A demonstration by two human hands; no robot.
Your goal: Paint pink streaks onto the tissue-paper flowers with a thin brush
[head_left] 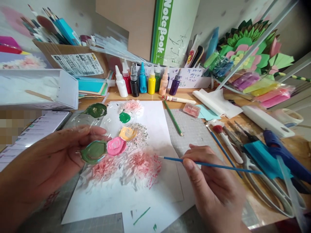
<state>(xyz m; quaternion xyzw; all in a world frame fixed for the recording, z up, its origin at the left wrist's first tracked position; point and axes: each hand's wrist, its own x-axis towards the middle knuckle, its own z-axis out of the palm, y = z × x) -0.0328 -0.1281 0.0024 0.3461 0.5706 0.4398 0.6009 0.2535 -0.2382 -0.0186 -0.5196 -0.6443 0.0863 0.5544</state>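
In my left hand [60, 158] is a clear paint palette [110, 127] with wells of green, pink and yellow-orange paint, raised over the white paper [157, 129]. My right hand [211, 181] grips a thin blue paintbrush [201, 162] between thumb and fingers. Its tip is near the right edge of a pink crumpled-paper flower [139, 165], beside pink strokes; whether it touches the paper I cannot tell. Another pink flower [104, 168] lies below the palette, partly covered by it. A third pink flower [133, 106] sits at the sheet's top.
Paint bottles [151, 81] line the back of the desk. A green pencil [173, 118] lies across the paper's right edge. Scissors [264, 187], a makeup brush [227, 142] and a blue glue gun [279, 155] crowd the right side. A white box [36, 94] stands at left.
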